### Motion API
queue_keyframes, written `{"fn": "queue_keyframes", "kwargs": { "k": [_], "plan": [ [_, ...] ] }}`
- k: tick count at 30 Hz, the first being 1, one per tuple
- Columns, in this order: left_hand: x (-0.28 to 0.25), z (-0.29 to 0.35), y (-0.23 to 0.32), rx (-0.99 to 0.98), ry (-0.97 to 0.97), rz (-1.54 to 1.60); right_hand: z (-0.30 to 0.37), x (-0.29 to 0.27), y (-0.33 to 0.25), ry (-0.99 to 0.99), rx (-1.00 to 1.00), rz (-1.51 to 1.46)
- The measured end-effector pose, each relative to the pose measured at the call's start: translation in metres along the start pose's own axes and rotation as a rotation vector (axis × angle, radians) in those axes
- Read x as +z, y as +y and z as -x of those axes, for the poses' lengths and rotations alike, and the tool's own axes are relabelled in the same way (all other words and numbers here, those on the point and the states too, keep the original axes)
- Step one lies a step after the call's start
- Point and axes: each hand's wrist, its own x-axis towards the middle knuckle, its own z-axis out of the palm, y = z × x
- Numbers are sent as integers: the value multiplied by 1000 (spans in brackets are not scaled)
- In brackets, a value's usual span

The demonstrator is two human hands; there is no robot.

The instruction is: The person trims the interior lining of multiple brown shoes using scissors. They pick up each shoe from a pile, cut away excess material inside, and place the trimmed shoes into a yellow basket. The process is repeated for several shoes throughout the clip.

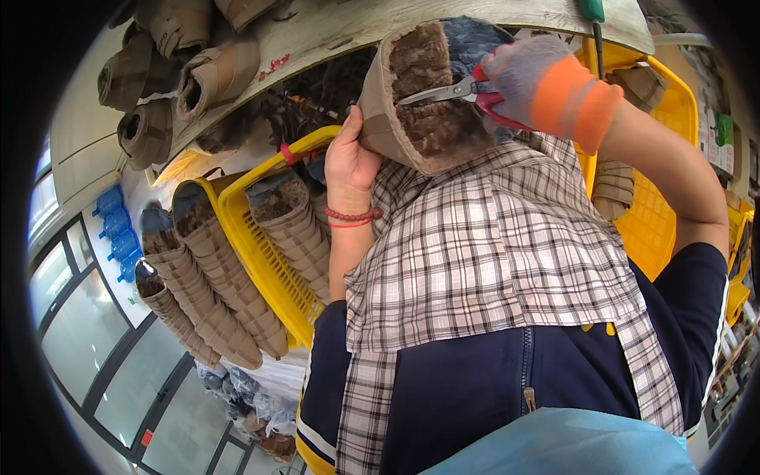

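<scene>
Head view: red-handled scissors [465, 90] at fur-lined tube's [435, 131] mouth

A pale, worn wooden workbench [340, 33] is running across the top of the view, its front edge curving. Toward its left end, several rolled brown boot shafts [224, 75] are lying in a loose cluster, some showing open, fur-lined ends. Beside them, near the front edge, a small red patch [275, 66] is showing, too small for telling scraps from marks. Farther right, a green-handled tool [591, 10] is pointing its dark shaft past the front edge.
</scene>
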Motion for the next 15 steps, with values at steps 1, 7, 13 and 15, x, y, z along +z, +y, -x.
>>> {"fn": "queue_keyframes", "kwargs": {
  "k": [1, 7, 13, 15],
  "plan": [
    [1, 0, -1, 6, 5, -10, 9, 4, 8, 26, 32, -10],
    [-1, -2, 0, 13, 13, -30, 40, 14, 26, -102, 111, -66],
    [4, -1, 1, 5, -14, -40, 35, 12, 20, -139, 79, -53],
    [3, -2, 2, -5, -6, -33, 31, 10, 17, -176, 103, -45]
  ]
}}
